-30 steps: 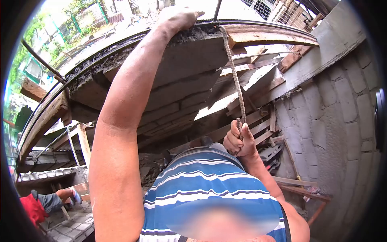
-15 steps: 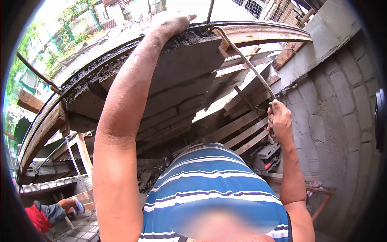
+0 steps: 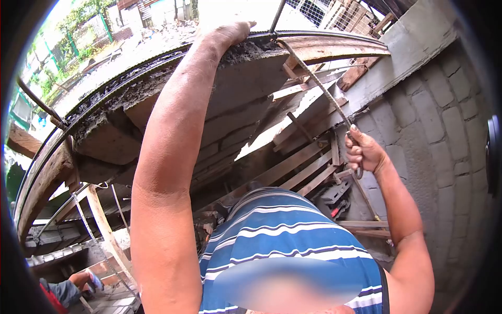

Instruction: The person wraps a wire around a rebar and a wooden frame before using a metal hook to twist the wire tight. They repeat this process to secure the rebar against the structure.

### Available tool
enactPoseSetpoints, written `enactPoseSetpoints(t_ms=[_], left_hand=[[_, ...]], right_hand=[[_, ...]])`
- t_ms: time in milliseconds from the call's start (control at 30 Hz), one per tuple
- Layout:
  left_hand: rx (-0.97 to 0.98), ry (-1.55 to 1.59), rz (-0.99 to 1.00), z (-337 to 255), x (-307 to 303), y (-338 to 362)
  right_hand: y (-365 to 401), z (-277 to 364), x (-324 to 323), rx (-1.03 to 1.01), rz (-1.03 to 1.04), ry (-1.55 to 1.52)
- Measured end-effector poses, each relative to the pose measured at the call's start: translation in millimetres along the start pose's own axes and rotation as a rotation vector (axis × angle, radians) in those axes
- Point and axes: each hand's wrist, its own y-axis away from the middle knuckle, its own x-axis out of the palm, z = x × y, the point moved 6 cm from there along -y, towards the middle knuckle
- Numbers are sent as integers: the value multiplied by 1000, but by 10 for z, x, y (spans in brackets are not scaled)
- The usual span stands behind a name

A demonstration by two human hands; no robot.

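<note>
My left hand (image 3: pixel 230 34) rests over the top edge of a concrete block wall (image 3: pixel 240 78), against the long horizontal rebars (image 3: pixel 146 68). One digit points right along them; the others are hidden or washed out by glare. In my right hand (image 3: pixel 366 152), closed in a fist, is a ribbed steel bar (image 3: pixel 324 88). It slants up from the fist to the wall top, beside an upright rebar (image 3: pixel 277 15). Its lower end curls into a hook just under my fingers.
A wooden beam (image 3: pixel 334 47) runs along the wall top to a plastered column (image 3: pixel 418 39). A block wall (image 3: pixel 439 120) stands at right. Wooden slats (image 3: pixel 308 175) lie below. At lower left is another person (image 3: pixel 65 293). A second upright rebar (image 3: pixel 42 102) sticks out at left.
The view has shifted a little, moving the wall top leftward in the picture. My right fist has turned, and the bar's hooked end now shows below it. My left hand stays on the wall top.
</note>
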Motion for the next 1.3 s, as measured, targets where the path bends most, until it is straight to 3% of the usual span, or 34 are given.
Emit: enactPoseSetpoints(t_ms=[67,133,333,400,533,567,633,667,733,867,933,1033,1133,1200,1300], left_hand=[[-18,8,16,7,-14,-3],[-39,11,30,16,-34,-17],[-115,1,95,25,17,-34],[-128,-14,103,-7,23,-24],[-74,-23,106,24,14,-22],[-86,-17,137,-17,-2,22],[-89,-18,167,-68,-33,26],[-77,-95,160,-72,-58,16],[-58,-178,157,-69,-92,11],[72,-189,72,-119,-174,32],[30,-214,47,-71,-177,10],[31,-102,-91,-9,-240,24],[26,-75,-154,33,-365,34],[35,-195,-221,-241,-554,308],[196,-253,-393,-473,-642,521]], right_hand=[[-38,-141,62,-46,-58,-66],[-47,-177,240,-175,21,-70],[35,-267,360,-768,-279,10],[115,-188,221,-823,-281,-50],[305,-23,-54,-752,-427,374],[334,21,-76,-756,-428,363],[473,223,1,-898,-497,731],[533,310,34,-901,-501,722],[712,520,243,-1008,-568,1029],[896,854,253,-1042,-606,1147],[930,925,126,-988,-609,1152],[825,875,-131,-770,-608,885],[601,701,-148,-817,-598,699],[450,601,-141,-800,-561,649],[272,488,-203,-748,-544,568]])
